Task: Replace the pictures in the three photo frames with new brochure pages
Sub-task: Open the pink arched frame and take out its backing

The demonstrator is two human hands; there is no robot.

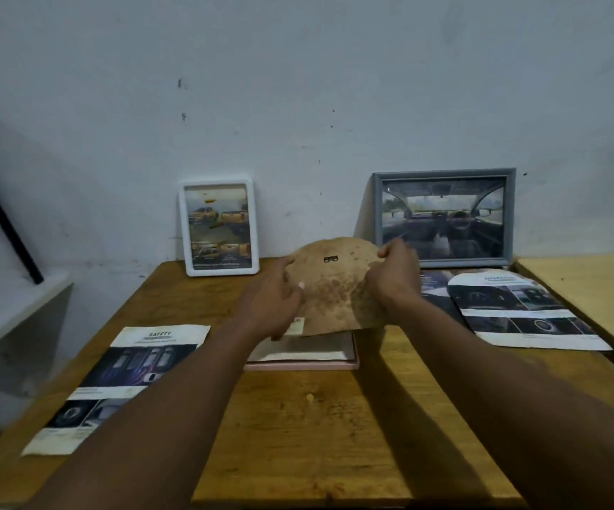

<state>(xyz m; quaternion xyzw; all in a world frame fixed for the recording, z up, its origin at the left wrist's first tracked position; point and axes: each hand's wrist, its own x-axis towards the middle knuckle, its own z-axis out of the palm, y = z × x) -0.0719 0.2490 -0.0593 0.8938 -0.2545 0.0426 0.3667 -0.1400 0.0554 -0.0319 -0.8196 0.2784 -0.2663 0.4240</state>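
Both my hands hold a brown, stained backing board [335, 285] that bows upward above a pink frame [302, 357] lying flat on the wooden table [298, 417]. My left hand [272, 300] grips the board's left edge, my right hand [395, 276] its right edge. A white frame [219, 230] with a truck picture leans on the wall at the back left. At the back right stands a grey frame [443, 217] showing a car interior. A "Safety" brochure page [121, 380] lies front left. More brochure pages [519, 307] lie on the right.
A pale wall [298, 86] rises directly behind the table. A second, lighter table [592, 285] adjoins on the right. A white shelf [7, 314] and a black slanted bar [0, 215] are at the left.
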